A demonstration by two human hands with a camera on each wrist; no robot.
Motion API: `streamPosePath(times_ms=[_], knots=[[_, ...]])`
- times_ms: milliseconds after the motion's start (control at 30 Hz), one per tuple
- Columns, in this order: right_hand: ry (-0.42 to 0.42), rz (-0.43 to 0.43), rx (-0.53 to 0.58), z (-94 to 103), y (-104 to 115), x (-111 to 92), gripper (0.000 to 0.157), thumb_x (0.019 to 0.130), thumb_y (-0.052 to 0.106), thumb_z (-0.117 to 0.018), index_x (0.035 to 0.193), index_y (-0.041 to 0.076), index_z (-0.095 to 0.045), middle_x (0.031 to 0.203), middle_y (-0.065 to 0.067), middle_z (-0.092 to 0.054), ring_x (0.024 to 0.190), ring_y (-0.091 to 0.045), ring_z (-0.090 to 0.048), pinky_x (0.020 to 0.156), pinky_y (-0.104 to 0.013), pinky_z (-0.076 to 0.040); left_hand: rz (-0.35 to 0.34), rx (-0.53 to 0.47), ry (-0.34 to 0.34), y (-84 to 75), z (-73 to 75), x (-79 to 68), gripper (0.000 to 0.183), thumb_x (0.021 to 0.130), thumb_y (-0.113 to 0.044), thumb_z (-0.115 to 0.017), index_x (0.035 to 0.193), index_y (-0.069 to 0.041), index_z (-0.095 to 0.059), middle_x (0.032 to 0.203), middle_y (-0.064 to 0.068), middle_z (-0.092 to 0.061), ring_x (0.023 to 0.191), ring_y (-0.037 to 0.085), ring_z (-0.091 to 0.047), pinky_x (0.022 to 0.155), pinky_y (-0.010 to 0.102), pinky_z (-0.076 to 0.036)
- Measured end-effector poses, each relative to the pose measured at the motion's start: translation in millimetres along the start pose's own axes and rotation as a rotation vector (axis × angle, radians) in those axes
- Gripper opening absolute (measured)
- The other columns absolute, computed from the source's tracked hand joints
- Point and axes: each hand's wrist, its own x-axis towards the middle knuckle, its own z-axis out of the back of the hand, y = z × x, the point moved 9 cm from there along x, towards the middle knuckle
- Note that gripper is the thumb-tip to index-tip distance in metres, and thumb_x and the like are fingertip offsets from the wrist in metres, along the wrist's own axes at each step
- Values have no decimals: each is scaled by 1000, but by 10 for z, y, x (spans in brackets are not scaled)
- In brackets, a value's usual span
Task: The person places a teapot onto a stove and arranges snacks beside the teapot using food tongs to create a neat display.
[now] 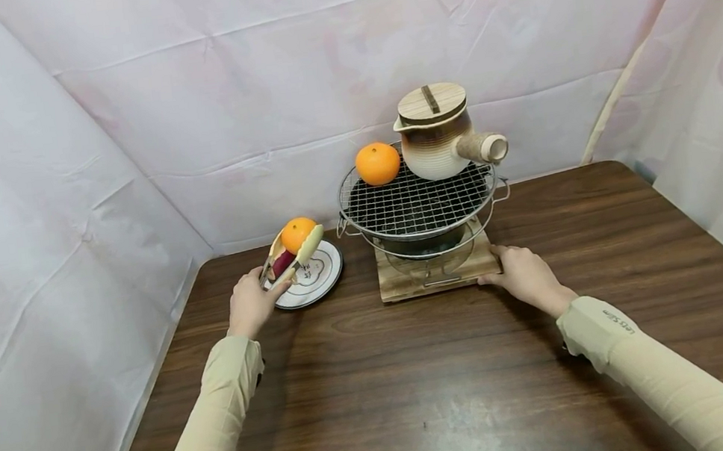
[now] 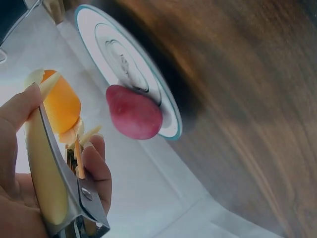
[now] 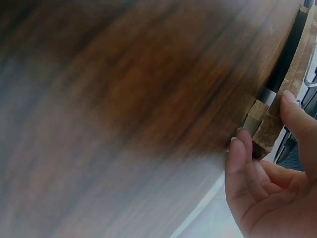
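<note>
My left hand (image 1: 249, 303) holds a pair of metal tongs (image 2: 48, 168) with cream grips and tips. Between the tong tips sits an orange (image 1: 298, 235), raised above a white plate (image 1: 329, 278) with a dark rim. On that plate lies a purplish-red sweet potato (image 2: 133, 114), partly behind the tongs in the head view. My right hand (image 1: 526, 277) grips the right front corner of a wooden base (image 1: 403, 288) under a small grill stove, thumb on the top and fingers at the underside in the right wrist view.
A round wire grate (image 1: 427, 206) tops the stove. On it stand another orange (image 1: 377, 164) and a ceramic side-handled pot (image 1: 436, 145) with a wooden lid. Wire handles jut out at the grate's sides. White cloth (image 1: 265, 102) hangs behind the brown table (image 1: 381, 388).
</note>
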Motion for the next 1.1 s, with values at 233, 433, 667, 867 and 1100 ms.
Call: streamPosePath(times_ms=[233, 433, 667, 867, 1100], knots=[[-16, 3, -6, -1, 10, -4, 72, 81, 40, -75, 129, -9, -53, 117, -34, -62, 102, -49, -63, 78, -58, -51, -9, -24, -29, -18, 91, -9, 74, 87, -45, -66, 138, 3, -45, 122, 28, -59, 112, 44, -58, 94, 56, -45], [-22, 10, -8, 6, 20, -7, 71, 80, 40, -75, 127, -9, -54, 115, -34, -63, 100, -50, -63, 77, -58, -51, -17, -68, -55, -71, 196, -26, 72, 88, -44, -67, 140, 1, -45, 124, 27, -58, 113, 42, -57, 94, 55, -44], [-25, 18, -7, 11, 22, -1, 71, 80, 39, -75, 127, -9, -54, 113, -34, -64, 99, -50, -63, 77, -59, -51, -61, -99, -102, -227, 392, -60, 58, 88, -43, -68, 130, -4, -55, 101, 18, -58, 86, 29, -52, 71, 39, -43], [-20, 20, -5, 10, 23, -4, 71, 81, 40, -74, 128, -10, -53, 116, -34, -62, 101, -50, -62, 77, -59, -50, -141, -94, -136, -461, 571, -94, 50, 86, -44, -69, 119, -6, -60, 88, 13, -53, 76, 24, -46, 63, 31, -35], [-18, 18, -8, 10, 18, -15, 71, 82, 39, -74, 128, -10, -53, 117, -34, -62, 101, -50, -62, 77, -59, -50, -180, -96, -132, -697, 658, -145, 58, 86, -45, -70, 126, -6, -57, 95, 15, -56, 83, 26, -48, 70, 36, -38]])
